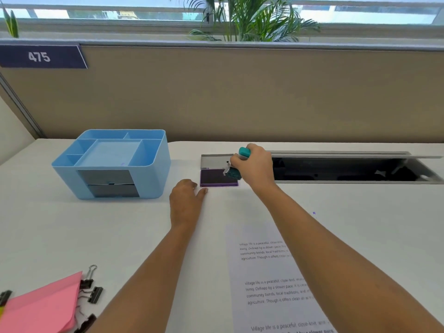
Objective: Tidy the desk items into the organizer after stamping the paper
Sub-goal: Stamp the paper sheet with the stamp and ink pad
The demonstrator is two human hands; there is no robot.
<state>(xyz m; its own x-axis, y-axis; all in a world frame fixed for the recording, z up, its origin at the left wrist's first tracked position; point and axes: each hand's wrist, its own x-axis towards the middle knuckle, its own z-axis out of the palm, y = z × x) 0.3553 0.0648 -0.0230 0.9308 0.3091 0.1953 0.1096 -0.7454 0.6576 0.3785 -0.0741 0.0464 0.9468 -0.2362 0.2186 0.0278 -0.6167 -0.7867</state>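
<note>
Head view, forward-down (close) over desk

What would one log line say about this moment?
step: inking | right hand: grips teal stamp at purple ink pad | left hand: rests on desk beside pad | paper: no mark seen

White tabletop lies open in front of the light-blue plastic organizer; a dark open cable trough gapes far right; pink notes and black binder clips crowd the near-left corner.
</note>
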